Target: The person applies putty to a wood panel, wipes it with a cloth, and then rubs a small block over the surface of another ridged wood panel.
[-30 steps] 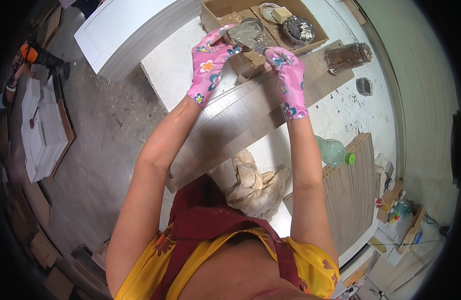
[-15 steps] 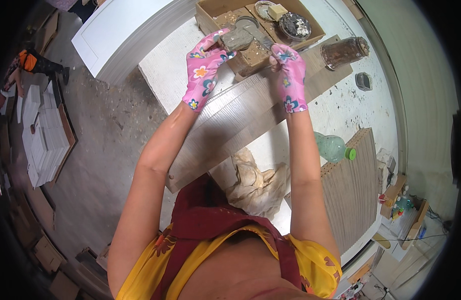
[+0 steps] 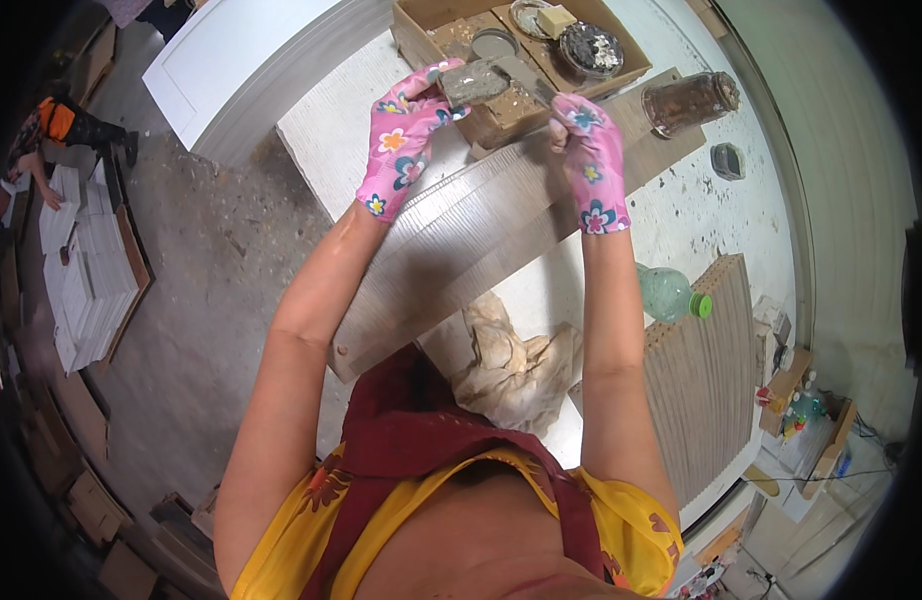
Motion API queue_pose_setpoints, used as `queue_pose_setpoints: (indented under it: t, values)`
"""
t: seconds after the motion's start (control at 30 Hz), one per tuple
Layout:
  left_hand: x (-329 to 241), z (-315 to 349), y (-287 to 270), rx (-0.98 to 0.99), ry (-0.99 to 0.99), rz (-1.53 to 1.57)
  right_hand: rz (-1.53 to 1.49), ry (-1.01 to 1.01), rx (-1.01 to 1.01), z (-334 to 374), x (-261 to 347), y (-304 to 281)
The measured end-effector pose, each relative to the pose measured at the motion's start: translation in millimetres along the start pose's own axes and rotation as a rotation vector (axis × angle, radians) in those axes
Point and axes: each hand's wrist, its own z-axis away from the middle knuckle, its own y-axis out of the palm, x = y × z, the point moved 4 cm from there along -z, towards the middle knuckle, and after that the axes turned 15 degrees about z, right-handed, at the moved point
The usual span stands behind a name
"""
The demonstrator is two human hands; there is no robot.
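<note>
Both my hands wear pink flowered gloves, raised over a wood-grain board (image 3: 431,255). My left hand (image 3: 399,140) grips a flat grey piece smeared with putty-like paste (image 3: 471,88); its exact kind is unclear. In my right hand (image 3: 591,160) is what looks like a putty knife (image 3: 527,76), its handle hidden by my closed fingers. The blade's tip meets the far right end of the smeared piece. Just beyond both hands sits a shallow brown box (image 3: 426,42) holding a round tin (image 3: 494,43), a dark paste-covered container (image 3: 591,52) and a small yellowish block (image 3: 557,21).
Right of the box lies a brown-stained jar (image 3: 689,105), with a small dark cup (image 3: 727,162) nearby. A green-capped bottle (image 3: 667,295), a crumpled cloth (image 3: 511,375) and stacked boards (image 3: 701,390) are closer. White panels (image 3: 241,75) stand left; a co-worker (image 3: 61,125) bends by another stack.
My right hand has shifted slightly right and nearer me, drawing the knife toward the smeared piece's right end. My left hand has moved slightly left. The co-worker's arm now reaches onto the panels.
</note>
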Motion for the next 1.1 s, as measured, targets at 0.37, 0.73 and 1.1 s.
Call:
queue_pose_setpoints:
  t: [0.37, 0.73, 1.1]
  values:
    - [1, -7, -17, 0.023, -0.073, -0.025, 0.310, -0.250, -0.194, 16, 24, 8]
    - [2, -6, -35, -0.071, -0.116, 0.052, 1.310, -1.230, -0.378, 48, 43, 13]
    - [-17, 2, 2, 0.033, 0.001, -0.093, 0.153, -0.168, -0.070, 23, 7, 16]
